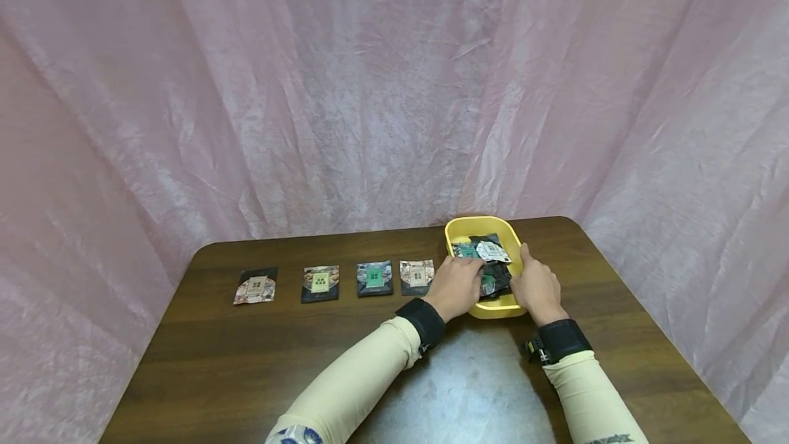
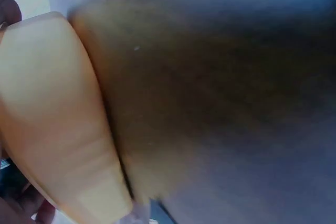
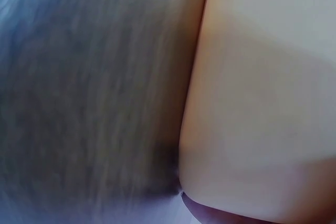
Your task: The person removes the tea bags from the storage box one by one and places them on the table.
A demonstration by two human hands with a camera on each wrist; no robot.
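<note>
A yellow plastic basket (image 1: 457, 225) stands at the back right of the table and holds several dark packets (image 1: 493, 250) with printed labels. My left hand (image 1: 455, 288) reaches over its left wall, fingers down among the packets; whether they pinch one is hidden. On the opposite side, my right hand (image 1: 537, 288) grips the right rim, with the thumb pointing away from me. The left wrist view shows the basket's outer wall (image 2: 58, 108) close up, with fingers partly visible behind it. Close up in the right wrist view is a pale wall (image 3: 262, 93) of the basket.
Left of the basket, separate packets lie in a row: one with a beige label (image 1: 417, 277), one green (image 1: 374, 277), one yellow-green (image 1: 320, 284) and another beige (image 1: 255, 286). A pink curtain (image 1: 382, 88) hangs behind the brown wooden table (image 1: 246, 362).
</note>
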